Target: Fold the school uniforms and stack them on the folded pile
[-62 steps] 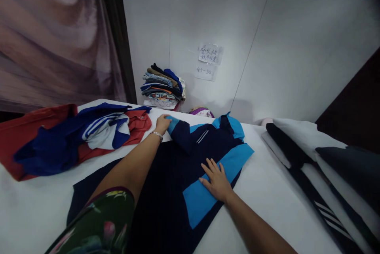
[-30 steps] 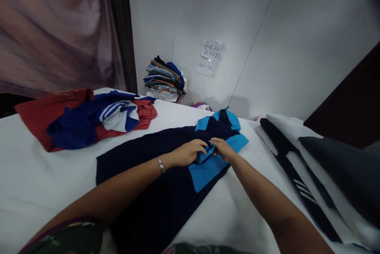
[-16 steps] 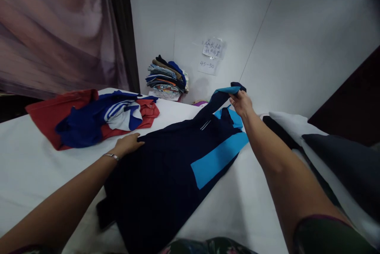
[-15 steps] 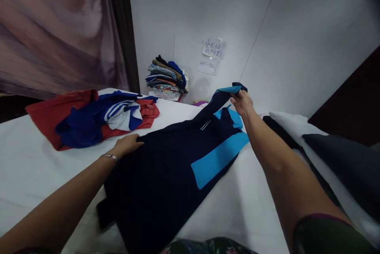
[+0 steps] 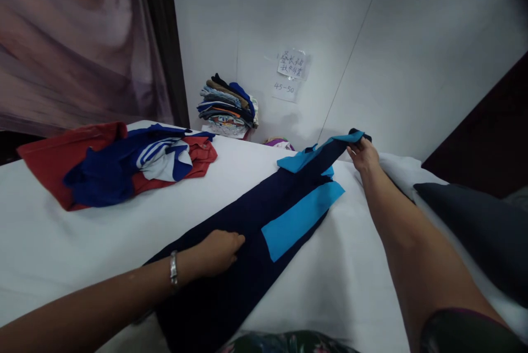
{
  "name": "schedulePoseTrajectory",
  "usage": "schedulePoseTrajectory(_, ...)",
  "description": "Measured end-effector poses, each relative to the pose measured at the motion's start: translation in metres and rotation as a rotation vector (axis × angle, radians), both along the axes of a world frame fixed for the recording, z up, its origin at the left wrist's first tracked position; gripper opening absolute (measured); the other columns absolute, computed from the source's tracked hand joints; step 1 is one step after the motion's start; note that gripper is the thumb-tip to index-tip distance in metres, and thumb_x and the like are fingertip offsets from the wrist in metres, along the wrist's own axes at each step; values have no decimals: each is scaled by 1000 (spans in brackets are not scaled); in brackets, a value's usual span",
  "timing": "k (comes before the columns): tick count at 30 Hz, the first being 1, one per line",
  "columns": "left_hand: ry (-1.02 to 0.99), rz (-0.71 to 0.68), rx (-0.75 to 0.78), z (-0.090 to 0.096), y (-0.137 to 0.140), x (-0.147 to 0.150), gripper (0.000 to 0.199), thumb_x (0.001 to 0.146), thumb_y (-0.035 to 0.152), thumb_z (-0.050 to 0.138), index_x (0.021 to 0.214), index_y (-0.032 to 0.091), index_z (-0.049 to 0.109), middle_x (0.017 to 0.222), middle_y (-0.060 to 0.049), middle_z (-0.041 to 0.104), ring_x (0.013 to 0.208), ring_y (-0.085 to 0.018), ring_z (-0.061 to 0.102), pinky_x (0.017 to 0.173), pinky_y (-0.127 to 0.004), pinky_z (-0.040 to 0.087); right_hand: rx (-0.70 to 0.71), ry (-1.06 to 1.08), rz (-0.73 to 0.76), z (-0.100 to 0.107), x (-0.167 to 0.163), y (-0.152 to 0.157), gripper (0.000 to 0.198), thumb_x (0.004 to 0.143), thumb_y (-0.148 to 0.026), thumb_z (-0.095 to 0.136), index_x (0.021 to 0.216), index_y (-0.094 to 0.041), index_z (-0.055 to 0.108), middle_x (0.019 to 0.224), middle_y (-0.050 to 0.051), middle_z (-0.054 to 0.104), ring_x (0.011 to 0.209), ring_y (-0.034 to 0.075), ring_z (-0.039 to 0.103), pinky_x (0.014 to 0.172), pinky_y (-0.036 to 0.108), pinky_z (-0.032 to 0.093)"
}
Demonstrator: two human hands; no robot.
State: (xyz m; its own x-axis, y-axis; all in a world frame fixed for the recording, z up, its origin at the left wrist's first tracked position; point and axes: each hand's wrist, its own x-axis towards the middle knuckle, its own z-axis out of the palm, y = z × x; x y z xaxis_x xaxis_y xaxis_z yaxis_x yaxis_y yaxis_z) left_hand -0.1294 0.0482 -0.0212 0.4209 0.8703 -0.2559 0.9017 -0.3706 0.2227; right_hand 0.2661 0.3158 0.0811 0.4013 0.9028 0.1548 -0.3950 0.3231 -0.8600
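Note:
A dark navy long-sleeved jacket (image 5: 247,210) with bright blue panels lies spread at a slant on the white-covered table. My left hand (image 5: 218,251), a metal bracelet at its wrist, is closed on the jacket's side fabric over the middle of the body; the fingertips point down and are partly hidden. At the far end my right hand (image 5: 363,154) pinches the end of a sleeve, keeping it lifted and stretched toward the right. One bright blue sleeve panel (image 5: 303,221) lies flat along the jacket's right side. The collar is mostly covered by the raised sleeve.
Red, blue and white clothes (image 5: 119,169) lie heaped at the left on the white sheet (image 5: 231,171). A folded clothes stack (image 5: 229,103) stands by the wall below handwritten paper signs (image 5: 292,64). Dark grey and white fabric (image 5: 466,221) lies at the right. A pinkish curtain (image 5: 74,39) hangs at the left.
My left hand has carried the jacket's left side rightward, folding it over the body. My right hand has drawn the sleeve end to the right and slightly down.

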Motion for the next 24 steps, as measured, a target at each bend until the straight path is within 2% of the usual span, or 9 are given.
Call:
schedulePoseTrajectory(3, 37, -38, -4, -7, -9, 7, 28, 77, 17, 51, 101, 18, 64, 101, -14, 69, 87, -30, 67, 78, -41, 49, -80, 5, -35, -16, 19, -11, 4, 78, -24, 57, 81, -21, 57, 75, -4, 65, 71, 12, 64, 64, 24, 52)
schedulePoseTrajectory(6, -1, -26, -35, 4, -12, 2, 26, 76, 19, 53, 99, 20, 65, 100, -13, 70, 90, -30, 66, 78, -42, 48, -135, 15, -57, -27, 32, -23, 5, 78, -23, 53, 80, -21, 57, 75, -3, 65, 74, 12, 64, 67, 25, 51)
schedulePoseTrajectory(9, -114, 10, -164, 18, -10, -3, 21, 75, 30, 58, 93, 24, 67, 93, -8, 71, 83, -27, 66, 70, -36, 48, -114, 14, -61, -29, 32, -37, 3, 75, -24, 55, 77, -21, 55, 72, -5, 63, 73, 13, 63, 70, 27, 50)
schedulePoseTrajectory(13, -417, 170, -267, 23, 7, -10, 24, 77, 43, 56, 87, 24, 67, 75, -2, 68, 66, -19, 62, 58, -28, 44, 116, -84, 37, -19, 5, -71, 16, 72, -26, 62, 68, -22, 47, 65, -7, 55, 67, 11, 57, 73, 28, 49)
schedulePoseTrajectory(15, -574, 295, -316, 21, 22, -14, 31, 76, 50, 58, 86, 22, 66, 73, -1, 65, 63, -17, 60, 56, -27, 45, 261, -260, 110, -16, -16, -95, 23, 73, -29, 65, 63, -22, 45, 58, -8, 47, 59, 10, 50, 66, 24, 46)
schedulePoseTrajectory(17, -724, 418, -356, 17, 37, -18, 39, 73, 56, 61, 86, 20, 64, 75, -1, 64, 63, -16, 60, 55, -26, 47, 327, -449, 168, -17, -41, -122, 26, 74, -31, 68, 59, -22, 49, 54, -8, 42, 53, 9, 43, 57, 22, 42)
schedulePoseTrajectory(20, -998, 569, -435, 10, 54, -19, 49, 73, 63, 61, 92, 18, 63, 86, -5, 66, 72, -16, 63, 65, -28, 51, 370, -685, 332, -30, -82, -161, 21, 68, -29, 79, 59, -21, 62, 56, -5, 53, 55, 12, 48, 58, 25, 43)
schedulePoseTrajectory(22, -1163, 641, -554, 3, 59, -15, 55, 74, 66, 58, 100, 18, 61, 97, -8, 68, 81, -18, 66, 74, -32, 53, 511, -974, 575, -46, -109, -184, 13, 76, -34, 73, 68, -23, 68, 66, -1, 63, 66, 15, 56, 70, 30, 47)
schedulePoseTrajectory(24, -1237, 666, -663, -5, 59, -8, 60, 76, 71, 51, 103, 19, 60, 105, -10, 68, 87, -20, 66, 76, -33, 52, 588, -1144, 802, -65, -132, -204, 16, 83, -38, 64, 81, -24, 72, 83, 3, 69, 82, 18, 62, 82, 33, 49)
